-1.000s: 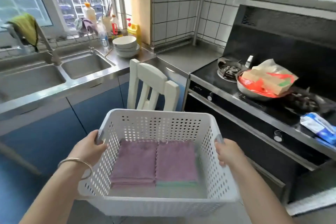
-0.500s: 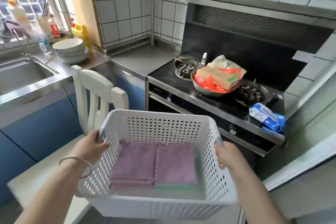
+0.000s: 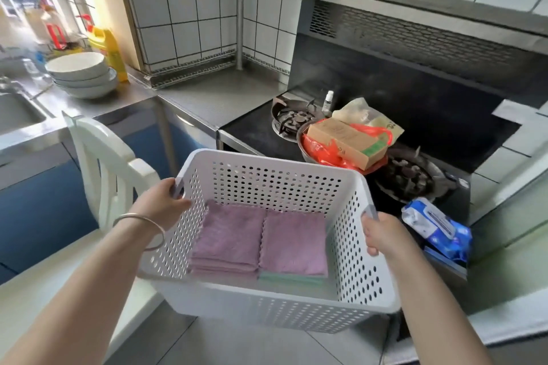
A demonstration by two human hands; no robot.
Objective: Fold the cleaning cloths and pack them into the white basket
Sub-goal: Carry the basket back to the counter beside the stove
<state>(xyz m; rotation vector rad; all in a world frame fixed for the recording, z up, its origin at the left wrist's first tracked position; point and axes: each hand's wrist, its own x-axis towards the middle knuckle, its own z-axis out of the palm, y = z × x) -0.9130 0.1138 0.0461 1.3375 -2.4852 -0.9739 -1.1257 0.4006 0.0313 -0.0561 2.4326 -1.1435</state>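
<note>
I hold a white perforated basket (image 3: 275, 178) in the air in front of me, over the floor near the stove. My left hand (image 3: 161, 201) grips its left rim handle, and a metal bangle sits on that wrist. My right hand (image 3: 382, 234) grips the right rim handle. Inside lie two stacks of folded cleaning cloths side by side. The left stack (image 3: 228, 235) is purple. The right stack (image 3: 295, 243) has a purple cloth on top and a green one showing at its front edge.
A white chair (image 3: 103, 163) stands left of the basket. Behind it is a black gas stove (image 3: 462, 127) carrying a pan with a cardboard box and red bag (image 3: 347, 142). A blue wipes pack (image 3: 436, 225) lies at the stove's right front. Stacked bowls (image 3: 81, 74) sit by the sink.
The view has swung right, from the sink and window toward the stove and corner counter. Both hands keep the same grip on the basket, which now sits nearer the stove.
</note>
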